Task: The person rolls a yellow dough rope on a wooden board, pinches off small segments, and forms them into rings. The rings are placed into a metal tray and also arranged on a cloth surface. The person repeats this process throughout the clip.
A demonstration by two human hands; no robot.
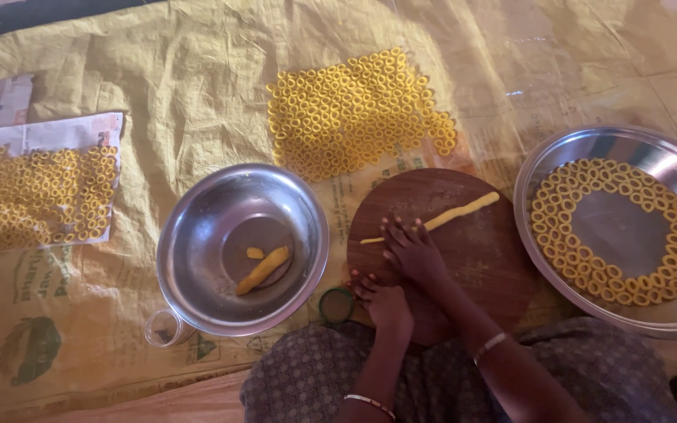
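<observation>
On the round wooden board (pixel 464 251) in front of the person, the right hand (pixel 413 252) lies flat, fingers spread, pressing a thin yellow dough rope (pixel 452 215) that runs up to the right. The left hand (pixel 385 301) rests open at the board's near edge, holding nothing. The step in hand looks like rolling the rope thinner; next it would call for even, light pressure. Finished dough rings (pixel 562 235) line the steel tray (pixel 667 157) alongside.

**Printed sacking and newspaper**

Yellow woven sack (pixel 158 94) spread flat as ground cover; green round emblem (pixel 31 350) and green lettering lower left, more print centre. Newspaper sheets (pixel 9 117) upper left, white with red-blue print.
</observation>
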